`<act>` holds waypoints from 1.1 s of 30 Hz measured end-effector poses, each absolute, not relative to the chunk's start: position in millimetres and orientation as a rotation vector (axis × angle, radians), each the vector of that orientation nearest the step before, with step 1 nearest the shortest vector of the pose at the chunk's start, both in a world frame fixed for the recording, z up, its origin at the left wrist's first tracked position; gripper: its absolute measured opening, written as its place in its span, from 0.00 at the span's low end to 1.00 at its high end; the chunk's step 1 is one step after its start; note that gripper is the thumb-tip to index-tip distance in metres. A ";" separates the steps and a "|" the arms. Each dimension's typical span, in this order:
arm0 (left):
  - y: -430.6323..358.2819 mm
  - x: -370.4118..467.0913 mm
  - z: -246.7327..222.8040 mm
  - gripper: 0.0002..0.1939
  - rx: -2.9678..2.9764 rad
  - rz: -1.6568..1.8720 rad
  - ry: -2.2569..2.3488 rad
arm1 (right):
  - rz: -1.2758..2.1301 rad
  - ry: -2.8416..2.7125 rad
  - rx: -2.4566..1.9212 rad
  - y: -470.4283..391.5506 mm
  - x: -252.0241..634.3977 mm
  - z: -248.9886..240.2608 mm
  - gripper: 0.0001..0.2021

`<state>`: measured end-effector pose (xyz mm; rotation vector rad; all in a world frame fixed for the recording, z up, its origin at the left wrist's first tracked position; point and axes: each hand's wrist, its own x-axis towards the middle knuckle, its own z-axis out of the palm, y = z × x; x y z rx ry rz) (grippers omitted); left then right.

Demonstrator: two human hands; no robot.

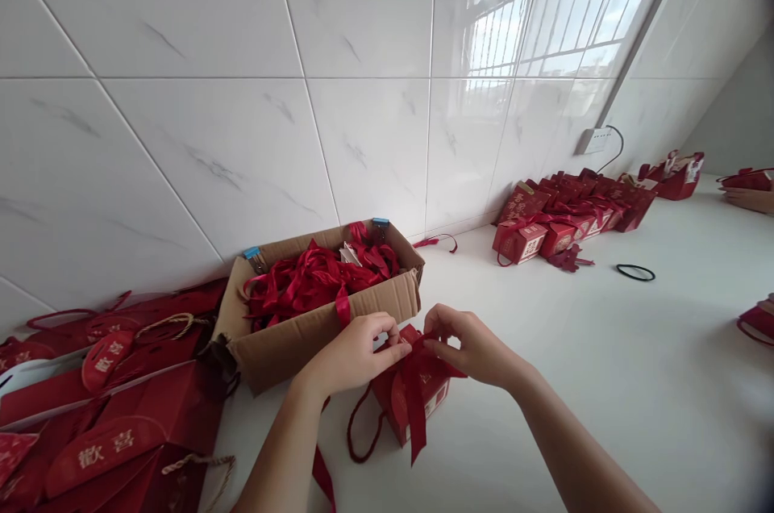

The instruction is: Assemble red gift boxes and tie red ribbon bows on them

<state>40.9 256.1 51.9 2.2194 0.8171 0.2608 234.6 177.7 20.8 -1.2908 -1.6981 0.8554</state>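
A small red gift box point(396, 408) with a dark red cord handle stands on the white table just in front of me. A red satin ribbon point(415, 416) lies across its top, with one tail hanging down the front. My left hand point(366, 352) pinches the ribbon from the left, thumb and fingers closed. From the right, my right hand point(463, 344) pinches the same ribbon close to the middle of the box top. Just behind my left hand, a cardboard box point(284, 360) holds a tangle of red ribbons point(308, 279).
Larger red boxes point(114, 448) with rope handles are stacked at the left. Rows of small red gift boxes point(562, 227) stand along the tiled wall at the right. A black ring-shaped band point(635, 272) lies on the white table point(562, 408). A power socket point(593, 140) is on the wall.
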 end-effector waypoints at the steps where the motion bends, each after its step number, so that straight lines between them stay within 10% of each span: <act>1: 256.3 40.8 52.3 0.14 2.217 0.258 0.821 | 0.852 -1.699 -1.296 177.7 235.2 20.8 0.05; 33: 222.4 49.4 2.1 0.22 1.523 0.888 0.918 | 0.843 -1.605 -1.300 183.5 237.3 6.1 0.02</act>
